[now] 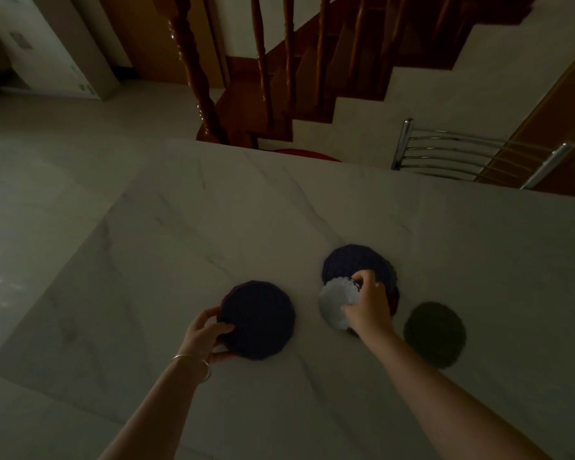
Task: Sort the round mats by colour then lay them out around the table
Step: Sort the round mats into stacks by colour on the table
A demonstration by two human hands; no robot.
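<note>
Both forearms reach in from the near edge of the pale marbled counter [186, 227], the left one wearing a bangle [193, 363]. Left hand [206, 330] curls its fingers [224, 328] over the near-left rim of a dark navy mat [258, 320], which looks to top a small stack lying flat. Right hand [367, 305] pinches a light grey mat [337, 300] by its far-right edge, its fingers closed on that rim; this mat is tilted, lifted off a mixed pile just beyond and beneath the hand, where another navy mat [352, 263] shows on top. To the right of those fingers, apart from the pile, a dark green mat [435, 333] lies alone. Being round, the mats have no long axis; only the grey one's face tips, toward the left. In this dim light colours read poorly, so the sorting step probably goes best by lifting each mat clear, checking it, and starting a separate grey spot well away from the navy stack.
</note>
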